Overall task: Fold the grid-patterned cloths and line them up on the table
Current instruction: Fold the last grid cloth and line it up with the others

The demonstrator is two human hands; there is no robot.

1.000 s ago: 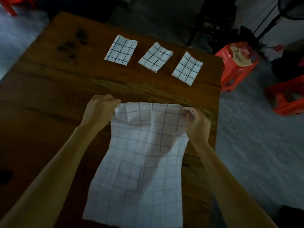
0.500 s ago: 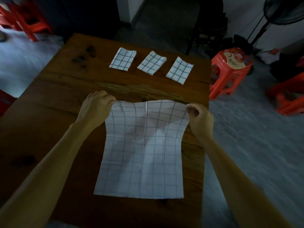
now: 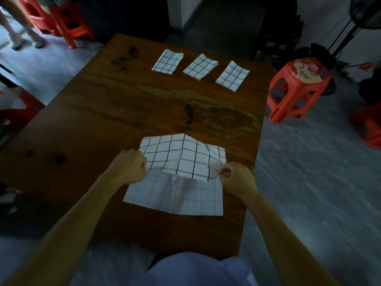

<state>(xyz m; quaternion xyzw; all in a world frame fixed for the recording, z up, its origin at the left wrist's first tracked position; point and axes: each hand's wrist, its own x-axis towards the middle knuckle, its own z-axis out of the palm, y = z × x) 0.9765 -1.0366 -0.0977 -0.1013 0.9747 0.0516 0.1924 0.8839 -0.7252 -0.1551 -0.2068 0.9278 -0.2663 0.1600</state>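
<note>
the left hand pinches one corner of the cloth with curled fingers, and the right hand pinches the other, both held just above the half that lies flat on the near part of the table. the raised flap sags in the middle and its fold line at the far side is humped, not straight. to do this fold well, i judge the two corners should come down together onto the near corners, edges matched, with the fabric kept taut between the hands so the sag goes out; then a flat press along the crease would set it. if one side lands first, the fold will likely skew.

at the far end three folded cloths lie in a row, left, middle and right, each apart from the next and a little tilted. so this looks like the fourth piece.

the table is dark wood with stains and a worn pale streak across its middle. red stools stand far left, a red stool sits right of the table, and a fan stands beyond it. the floor is grey and the room is dim.
</note>
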